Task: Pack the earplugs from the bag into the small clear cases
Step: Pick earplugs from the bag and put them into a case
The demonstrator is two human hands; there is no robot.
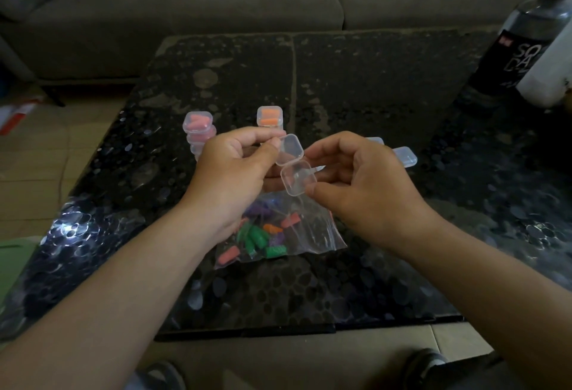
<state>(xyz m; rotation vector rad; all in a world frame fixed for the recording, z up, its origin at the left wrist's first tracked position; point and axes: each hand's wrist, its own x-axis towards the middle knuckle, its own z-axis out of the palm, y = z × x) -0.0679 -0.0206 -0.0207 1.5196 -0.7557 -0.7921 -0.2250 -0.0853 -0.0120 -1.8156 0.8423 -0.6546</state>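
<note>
Open clear case [293,163], held over the bag [318,232] of earplugs [258,236] at its 6 o'clock: left hand [238,167] pinches the lid [290,149] at 10 o'clock, right hand [356,185] pinches the base [297,178] at 4 o'clock; likely light, rigid, slippery plastic, best held by its side walls.

This is looking like a living room in a home. A long grey-brown sofa [185,3] with soft seat cushions is running along the far side. A low, dark desk [371,80] with a glossy, spotted top is standing just in front of it. Pale floor tiles [46,148] are showing on the left. A dark soda bottle [520,40] is standing at the far right, and a shoe [424,365] is resting on the floor at the near edge.
</note>
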